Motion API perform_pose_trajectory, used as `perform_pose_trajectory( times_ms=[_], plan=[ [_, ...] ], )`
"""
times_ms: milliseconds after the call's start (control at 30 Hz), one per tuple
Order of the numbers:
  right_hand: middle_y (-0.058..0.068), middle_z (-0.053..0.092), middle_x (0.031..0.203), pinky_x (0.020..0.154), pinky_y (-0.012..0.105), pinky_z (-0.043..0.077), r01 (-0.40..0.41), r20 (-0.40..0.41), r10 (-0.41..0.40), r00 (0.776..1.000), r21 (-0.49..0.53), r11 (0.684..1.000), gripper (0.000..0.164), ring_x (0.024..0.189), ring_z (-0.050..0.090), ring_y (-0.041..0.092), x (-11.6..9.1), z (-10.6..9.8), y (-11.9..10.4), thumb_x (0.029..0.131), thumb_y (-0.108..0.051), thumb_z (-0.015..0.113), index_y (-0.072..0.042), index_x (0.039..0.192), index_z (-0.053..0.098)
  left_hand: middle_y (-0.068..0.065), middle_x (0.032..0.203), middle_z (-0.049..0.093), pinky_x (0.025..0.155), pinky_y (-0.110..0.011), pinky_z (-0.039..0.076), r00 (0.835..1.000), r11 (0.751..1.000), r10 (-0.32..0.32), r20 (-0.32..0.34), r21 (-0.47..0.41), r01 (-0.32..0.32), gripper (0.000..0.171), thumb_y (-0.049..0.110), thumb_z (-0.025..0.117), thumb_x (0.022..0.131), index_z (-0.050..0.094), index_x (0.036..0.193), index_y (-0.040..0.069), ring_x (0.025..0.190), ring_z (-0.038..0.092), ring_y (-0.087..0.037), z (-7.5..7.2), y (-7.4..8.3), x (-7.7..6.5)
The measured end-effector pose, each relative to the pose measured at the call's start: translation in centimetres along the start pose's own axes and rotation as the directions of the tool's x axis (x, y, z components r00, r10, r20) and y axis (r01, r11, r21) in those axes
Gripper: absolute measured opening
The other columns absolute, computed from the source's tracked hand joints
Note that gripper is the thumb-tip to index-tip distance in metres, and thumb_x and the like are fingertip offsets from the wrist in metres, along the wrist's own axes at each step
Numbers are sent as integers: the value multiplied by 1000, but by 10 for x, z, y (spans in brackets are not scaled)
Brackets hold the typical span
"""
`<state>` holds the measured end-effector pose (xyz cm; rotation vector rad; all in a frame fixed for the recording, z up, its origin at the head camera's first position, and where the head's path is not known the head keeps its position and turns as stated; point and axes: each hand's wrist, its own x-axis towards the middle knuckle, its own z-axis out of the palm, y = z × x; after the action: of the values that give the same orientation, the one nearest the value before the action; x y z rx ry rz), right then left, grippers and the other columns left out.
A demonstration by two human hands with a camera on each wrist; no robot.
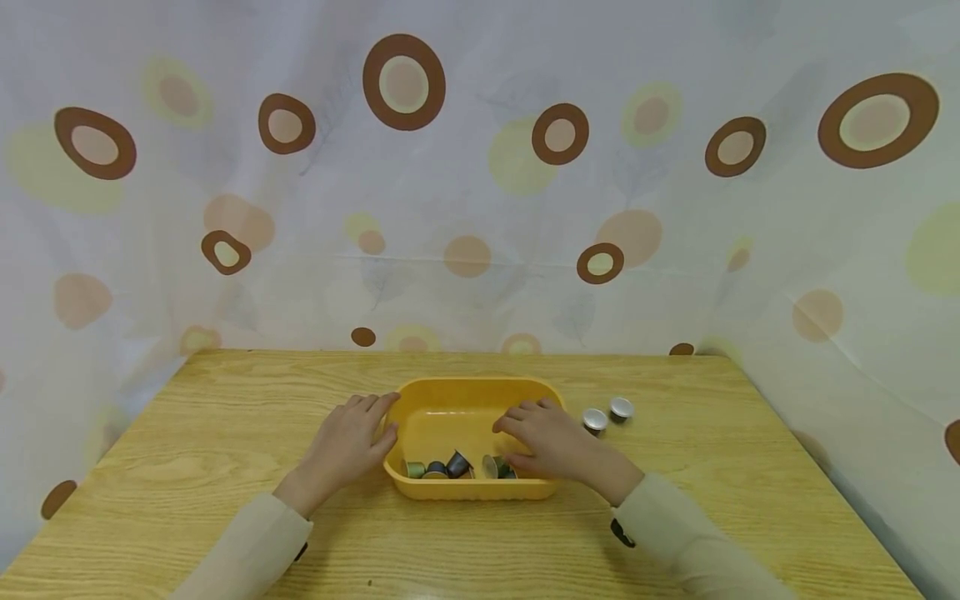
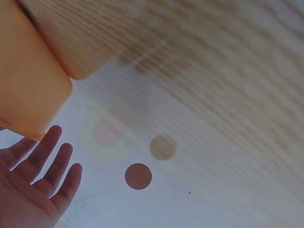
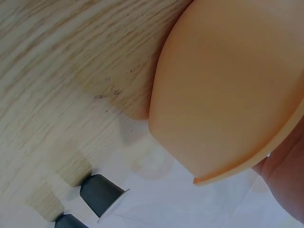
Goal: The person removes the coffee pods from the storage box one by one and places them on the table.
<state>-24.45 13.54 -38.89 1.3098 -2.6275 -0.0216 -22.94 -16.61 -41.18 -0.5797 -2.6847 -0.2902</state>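
Note:
A yellow plastic basin (image 1: 480,490) stands in the middle of the wooden table. Several small coffee capsules lie along its near side, among them a dark one (image 1: 457,463), a green one (image 1: 415,470) and a pale-faced one (image 1: 489,467). My left hand (image 1: 347,440) is at the basin's left rim, fingers extended with their tips right at the edge. Over the right rim reaches my right hand (image 1: 551,440), its fingers loosely bent inside the basin above the capsules. Nothing shows in its grasp; the basin wall hides its fingertips in the right wrist view.
To the right of the basin, two dark capsules with silver lids stand on the table (image 1: 712,500): a nearer capsule (image 1: 595,420) and a farther capsule (image 1: 621,409). A patterned curtain (image 1: 465,183) hangs behind the table and at both sides.

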Motion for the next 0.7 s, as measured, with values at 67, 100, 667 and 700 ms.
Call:
perform_pose_trajectory(
  times_ms=[67, 100, 667, 700],
  plan=[
    [-3, 63, 107, 85, 41, 46, 8, 17, -8, 1000, -1, 1000, 34, 98, 58, 18, 0, -1, 0, 85, -35, 62, -18, 113, 60, -5, 105, 64, 77, -39, 50, 1000, 1000, 2, -2, 3, -2, 40, 28, 53, 88, 55, 124, 10, 97, 59, -24, 0, 0, 0],
    [-4, 63, 106, 85, 40, 46, 12, 23, -12, 1000, -2, 1000, 34, 97, 58, 17, 0, -1, -1, 84, -36, 62, -18, 113, 59, -5, 105, 65, 77, -39, 50, 1000, 1000, 4, -3, 4, -4, 40, 29, 53, 88, 55, 124, 10, 97, 59, -24, 0, 0, 0],
    [-4, 61, 112, 89, 38, 44, 44, 128, -56, 990, 96, 994, 39, 101, 57, 16, 8, -1, -5, 82, -38, 64, -19, 115, 58, -6, 104, 65, 77, -40, 50, 1000, 1000, -3, 7, -1, 3, 41, 28, 54, 88, 54, 124, 10, 97, 59, -25, -1, 1, 1],
    [-4, 61, 112, 89, 38, 44, 45, 135, -59, 989, 99, 994, 39, 102, 57, 16, 9, -1, -5, 82, -38, 64, -19, 116, 58, -6, 104, 64, 77, -41, 50, 1000, 1000, -3, 8, -1, 3, 41, 28, 54, 88, 54, 124, 10, 97, 59, -25, -1, 1, 1]
  ],
)
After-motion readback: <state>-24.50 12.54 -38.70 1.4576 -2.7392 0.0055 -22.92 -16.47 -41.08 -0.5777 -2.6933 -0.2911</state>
